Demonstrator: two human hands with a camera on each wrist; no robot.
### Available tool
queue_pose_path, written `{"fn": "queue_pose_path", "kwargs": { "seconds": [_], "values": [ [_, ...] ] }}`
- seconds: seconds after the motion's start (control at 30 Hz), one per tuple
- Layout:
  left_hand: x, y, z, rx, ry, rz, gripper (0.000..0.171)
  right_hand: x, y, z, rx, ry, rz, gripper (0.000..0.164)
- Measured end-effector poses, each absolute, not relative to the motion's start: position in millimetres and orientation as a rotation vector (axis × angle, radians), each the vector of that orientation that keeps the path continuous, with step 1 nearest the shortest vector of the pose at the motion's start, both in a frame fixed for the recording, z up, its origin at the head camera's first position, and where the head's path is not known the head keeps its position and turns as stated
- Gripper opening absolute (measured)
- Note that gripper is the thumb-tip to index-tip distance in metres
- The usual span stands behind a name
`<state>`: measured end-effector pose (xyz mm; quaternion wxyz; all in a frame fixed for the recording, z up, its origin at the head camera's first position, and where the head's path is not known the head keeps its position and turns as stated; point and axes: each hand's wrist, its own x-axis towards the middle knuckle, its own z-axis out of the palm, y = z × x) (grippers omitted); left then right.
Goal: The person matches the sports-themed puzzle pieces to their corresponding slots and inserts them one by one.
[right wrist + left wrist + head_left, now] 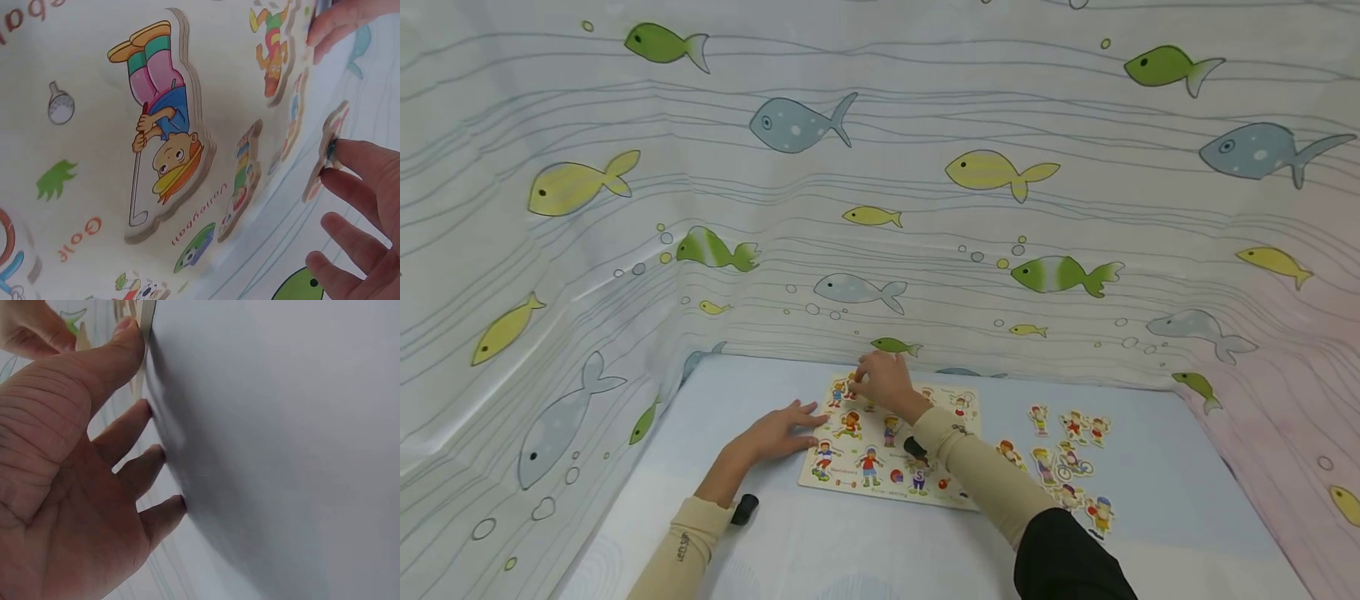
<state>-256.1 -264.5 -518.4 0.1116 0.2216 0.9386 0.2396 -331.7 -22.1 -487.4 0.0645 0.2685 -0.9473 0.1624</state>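
A wooden puzzle board [946,429] printed with children playing sports lies on the table, several pieces set in it. My right hand [886,382] is over its far left part. Between thumb and fingertips it pinches a small wooden figure piece [326,150], held edge-on above the board in the right wrist view. The golfer piece [169,125] sits in the board nearby. At the board's left edge is my left hand [778,433], fingers spread. In the left wrist view its thumb lies against the board's edge and its other fingertips touch the tabletop.
Right of the board lie several loose figure pieces, among them a cyclist [1073,462] and a figure in a blue cap [1101,515]. My right forearm crosses over the board's right part. A fish-patterned curtain [910,250] closes off the table's back and sides.
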Motion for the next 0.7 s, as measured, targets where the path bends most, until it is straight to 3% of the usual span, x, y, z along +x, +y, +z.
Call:
{"fn": "queue_pose_path", "kwargs": {
  "seconds": [0.7],
  "values": [
    [-255.4,-264.9,-519.5,0.675,2.763,0.732,0.048,-336.1,-48.9,-501.4,0.785,-2.958,0.522,0.019]
  ]
}}
